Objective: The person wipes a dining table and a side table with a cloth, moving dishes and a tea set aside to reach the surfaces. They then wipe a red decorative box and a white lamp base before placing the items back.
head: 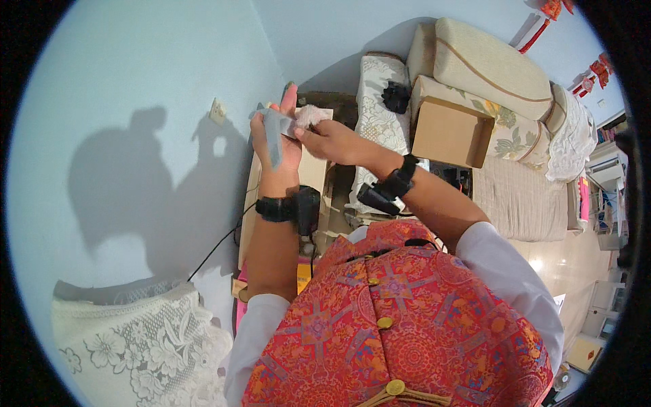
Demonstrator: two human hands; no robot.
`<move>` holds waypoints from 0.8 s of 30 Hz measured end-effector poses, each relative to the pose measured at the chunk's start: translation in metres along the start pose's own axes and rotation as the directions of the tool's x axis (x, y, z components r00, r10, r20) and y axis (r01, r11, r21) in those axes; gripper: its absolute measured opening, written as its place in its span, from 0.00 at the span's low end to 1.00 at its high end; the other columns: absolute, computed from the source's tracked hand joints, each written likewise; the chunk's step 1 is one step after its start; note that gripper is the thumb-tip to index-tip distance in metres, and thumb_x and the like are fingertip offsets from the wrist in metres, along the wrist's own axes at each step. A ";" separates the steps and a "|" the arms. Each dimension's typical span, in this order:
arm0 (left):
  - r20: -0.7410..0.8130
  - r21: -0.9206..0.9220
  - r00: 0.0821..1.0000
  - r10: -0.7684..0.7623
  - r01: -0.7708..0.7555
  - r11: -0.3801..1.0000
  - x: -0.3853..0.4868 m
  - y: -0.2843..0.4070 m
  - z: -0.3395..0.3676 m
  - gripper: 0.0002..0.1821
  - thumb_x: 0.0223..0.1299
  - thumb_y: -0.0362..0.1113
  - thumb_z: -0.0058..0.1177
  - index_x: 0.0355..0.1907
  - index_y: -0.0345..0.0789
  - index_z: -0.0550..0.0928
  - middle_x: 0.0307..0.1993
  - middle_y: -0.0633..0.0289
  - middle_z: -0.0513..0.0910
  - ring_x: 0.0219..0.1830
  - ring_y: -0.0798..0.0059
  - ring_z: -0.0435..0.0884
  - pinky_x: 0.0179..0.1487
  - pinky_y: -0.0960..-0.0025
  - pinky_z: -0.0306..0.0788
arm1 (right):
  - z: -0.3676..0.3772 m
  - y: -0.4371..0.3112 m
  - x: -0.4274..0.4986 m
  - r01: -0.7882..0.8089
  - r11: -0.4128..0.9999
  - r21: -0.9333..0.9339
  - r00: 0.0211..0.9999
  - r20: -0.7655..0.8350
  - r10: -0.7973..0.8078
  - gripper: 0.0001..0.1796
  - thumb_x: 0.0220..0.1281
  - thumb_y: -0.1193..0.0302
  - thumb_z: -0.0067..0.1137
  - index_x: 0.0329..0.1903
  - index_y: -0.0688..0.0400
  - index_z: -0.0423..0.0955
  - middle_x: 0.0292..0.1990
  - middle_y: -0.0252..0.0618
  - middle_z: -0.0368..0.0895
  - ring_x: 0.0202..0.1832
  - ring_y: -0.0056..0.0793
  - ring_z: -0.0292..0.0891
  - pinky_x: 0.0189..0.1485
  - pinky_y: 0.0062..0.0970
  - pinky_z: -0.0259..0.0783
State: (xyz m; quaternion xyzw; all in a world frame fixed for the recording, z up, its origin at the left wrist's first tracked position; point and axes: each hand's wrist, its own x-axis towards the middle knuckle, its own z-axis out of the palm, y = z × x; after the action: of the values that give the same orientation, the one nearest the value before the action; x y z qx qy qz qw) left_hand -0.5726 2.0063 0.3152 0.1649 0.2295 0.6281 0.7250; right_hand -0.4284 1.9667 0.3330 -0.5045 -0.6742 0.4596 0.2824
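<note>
My left hand (pixel 290 152) is raised palm up near the wall corner, with a translucent grey-blue strip (pixel 274 133) lying across its palm. The thumb presses on this strip, and one finger points upward. My right hand (pixel 333 141) comes in from the right and pinches a small fluffy pale pink piece (pixel 311 116) between thumb and fingers. This piece is beside the strip's right end; I cannot tell whether the two are joined. A small green thing (pixel 290 84) shows behind the left fingertips, too small to name.
Below my hands is a pale board or box (pixel 314 170). An open cardboard box (pixel 450 133) sits on the sofa (pixel 519 196) to the right. On the lace-covered armrest (pixel 382 122) lies a black bundle (pixel 395 97). A black cable (pixel 218 250) runs from my left wrist strap.
</note>
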 end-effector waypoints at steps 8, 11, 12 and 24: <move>-0.054 -0.124 0.998 -0.038 0.031 0.992 0.015 0.012 -0.009 0.19 0.74 0.47 0.30 0.39 0.38 0.74 0.64 0.46 0.75 0.71 0.58 0.68 0.74 0.53 0.54 | 0.032 0.047 -0.007 0.304 0.889 -0.343 0.878 -0.261 -0.401 0.14 0.67 0.62 0.55 0.41 0.60 0.77 0.35 0.55 0.81 0.41 0.57 0.78 0.43 0.44 0.74; -0.131 0.090 0.991 0.031 -0.020 0.996 0.020 0.023 -0.024 0.16 0.73 0.48 0.34 0.37 0.45 0.76 0.69 0.65 0.72 0.74 0.67 0.63 0.73 0.30 0.41 | 0.020 0.072 -0.025 0.070 0.910 -0.410 0.995 -0.039 -0.094 0.14 0.69 0.60 0.55 0.43 0.60 0.75 0.35 0.56 0.80 0.40 0.57 0.77 0.42 0.44 0.73; -0.134 0.019 0.990 0.047 -0.045 0.999 0.023 0.030 -0.031 0.16 0.73 0.48 0.35 0.37 0.46 0.77 0.70 0.68 0.71 0.74 0.68 0.63 0.72 0.28 0.39 | 0.018 0.079 -0.032 0.107 0.972 -0.212 0.992 -0.038 -0.117 0.17 0.70 0.58 0.53 0.43 0.60 0.74 0.33 0.56 0.80 0.38 0.56 0.78 0.40 0.44 0.72; 0.213 -0.172 0.954 -0.210 0.248 0.953 0.006 -0.035 -0.105 0.17 0.70 0.47 0.45 0.39 0.35 0.80 0.69 0.41 0.68 0.71 0.55 0.65 0.72 0.54 0.62 | 0.039 0.088 -0.002 0.068 0.995 0.067 0.997 0.041 -0.071 0.20 0.68 0.61 0.54 0.53 0.64 0.75 0.39 0.45 0.80 0.39 0.35 0.79 0.45 0.33 0.75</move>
State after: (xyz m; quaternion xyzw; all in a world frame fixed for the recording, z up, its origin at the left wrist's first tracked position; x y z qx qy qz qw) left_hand -0.5991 2.0012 0.2078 0.1242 0.1126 0.5401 0.8248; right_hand -0.4244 1.9579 0.2374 -0.4610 -0.6819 0.4823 0.2998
